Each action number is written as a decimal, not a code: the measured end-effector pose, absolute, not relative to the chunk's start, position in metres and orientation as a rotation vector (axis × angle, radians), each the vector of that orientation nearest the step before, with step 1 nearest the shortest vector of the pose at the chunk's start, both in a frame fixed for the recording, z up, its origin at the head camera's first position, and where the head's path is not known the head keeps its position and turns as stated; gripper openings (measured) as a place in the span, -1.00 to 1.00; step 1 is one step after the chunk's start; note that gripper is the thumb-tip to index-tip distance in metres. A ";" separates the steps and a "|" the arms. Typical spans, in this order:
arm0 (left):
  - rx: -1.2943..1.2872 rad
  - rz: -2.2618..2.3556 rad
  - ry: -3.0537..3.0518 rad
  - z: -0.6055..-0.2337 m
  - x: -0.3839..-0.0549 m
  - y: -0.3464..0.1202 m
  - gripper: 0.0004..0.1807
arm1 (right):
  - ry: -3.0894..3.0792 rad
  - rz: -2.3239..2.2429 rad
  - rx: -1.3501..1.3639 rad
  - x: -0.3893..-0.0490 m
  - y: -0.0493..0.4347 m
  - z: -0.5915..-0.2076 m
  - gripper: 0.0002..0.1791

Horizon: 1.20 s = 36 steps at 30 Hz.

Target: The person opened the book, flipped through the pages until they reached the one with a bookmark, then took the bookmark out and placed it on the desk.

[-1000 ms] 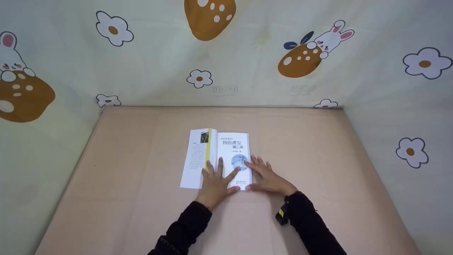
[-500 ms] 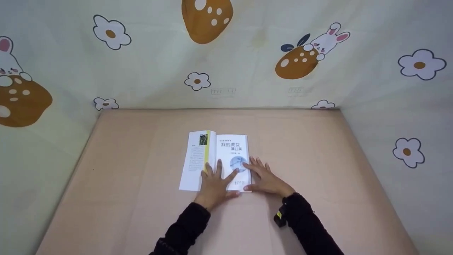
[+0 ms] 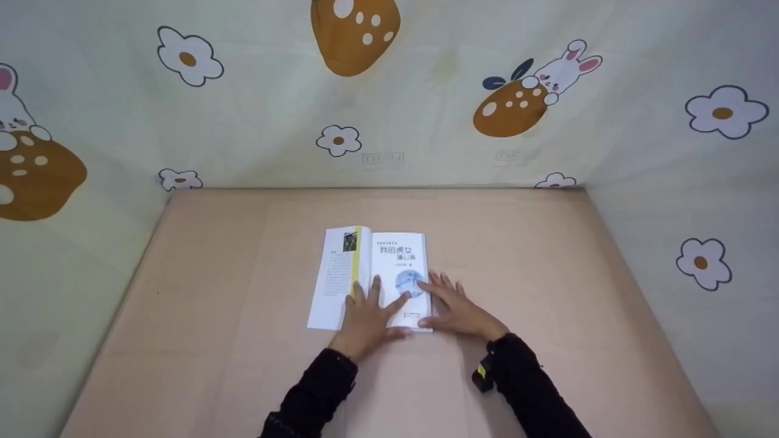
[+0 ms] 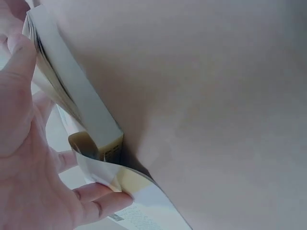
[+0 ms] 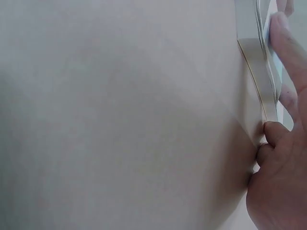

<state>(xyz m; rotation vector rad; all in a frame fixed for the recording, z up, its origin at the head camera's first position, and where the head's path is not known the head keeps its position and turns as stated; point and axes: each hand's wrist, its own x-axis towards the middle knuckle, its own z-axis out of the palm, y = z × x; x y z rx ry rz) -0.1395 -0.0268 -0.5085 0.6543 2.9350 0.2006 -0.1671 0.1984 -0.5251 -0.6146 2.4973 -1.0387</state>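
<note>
A paperback book [image 3: 420, 243] lies opened at its title page, which carries large Chinese characters and a blue round picture. To its left spreads the cover flap [image 3: 328, 310], with a small photo, printed text and a yellow band. Across the fold rests my left hand [image 3: 365, 322], fingers spread over flap and page. In the left wrist view the thick page block [image 4: 79, 86] runs beside the thumb, and the flap bows up near the fingers. My right hand [image 3: 462, 313] lies along the right edge, index fingertip on the page; the right wrist view shows other fingers [image 5: 276, 132] bent beside the book.
A pinkish-beige cloth covers the table [image 3: 213, 274]. Pale fabric walls [image 3: 426, 91] with printed rabbits, flowers and brown strawberry-like shapes stand at the back and both sides. A black device with a yellow mark [image 3: 482, 374] sits under the right wrist.
The whole head view has shifted slightly downward and left, then settled. Both hands keep their places on the book, and the book stays opened at the same page.
</note>
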 end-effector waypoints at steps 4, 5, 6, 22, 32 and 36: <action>0.626 0.298 2.878 -0.503 -0.141 -0.027 -0.28 | 2.485 -1.006 -0.628 -0.167 0.201 -0.523 -0.05; 0.620 0.321 2.871 -0.502 -0.142 -0.027 -0.29 | 2.484 -0.999 -0.632 -0.168 0.201 -0.523 -0.03; 0.622 0.349 2.866 -0.501 -0.143 -0.028 -0.31 | 2.481 -0.990 -0.630 -0.168 0.200 -0.522 0.00; 0.604 0.722 2.840 -0.496 -0.148 -0.044 -0.50 | 2.484 -0.963 -0.535 -0.168 0.199 -0.527 0.17; 0.351 0.916 2.876 -0.495 -0.149 -0.047 -0.51 | 2.492 -0.973 -0.501 -0.169 0.198 -0.524 0.17; 0.235 1.010 2.918 -0.497 -0.146 -0.050 -0.48 | 2.490 -0.959 -0.497 -0.168 0.198 -0.526 0.18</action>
